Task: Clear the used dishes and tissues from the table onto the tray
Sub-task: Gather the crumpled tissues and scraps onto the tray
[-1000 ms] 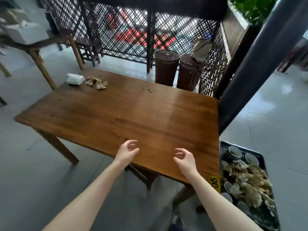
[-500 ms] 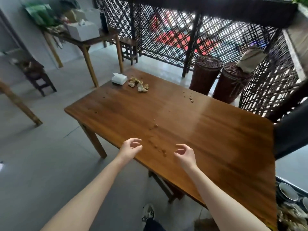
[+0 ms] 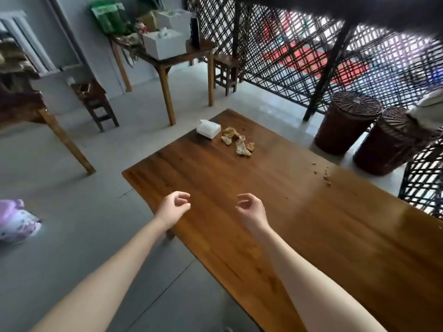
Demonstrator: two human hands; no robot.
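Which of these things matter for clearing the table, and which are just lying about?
For the job: used tissues, table, left hand, right hand.
Lying about: tissue box, baskets, stool, pink bag.

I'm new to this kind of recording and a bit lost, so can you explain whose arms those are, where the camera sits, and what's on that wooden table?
No machine here: these are a person's two bare arms, filmed by one wide-angle camera worn on the head, looking forward and down. That is why the arms reach in from the bottom. The left hand and right hand hang above the near side of the wooden table, fingers loosely curled, holding nothing. At the table's far end lie a white tissue box and, beside it, a pile of crumpled used tissues. A few crumbs are scattered toward the right edge. The tray is not in view.
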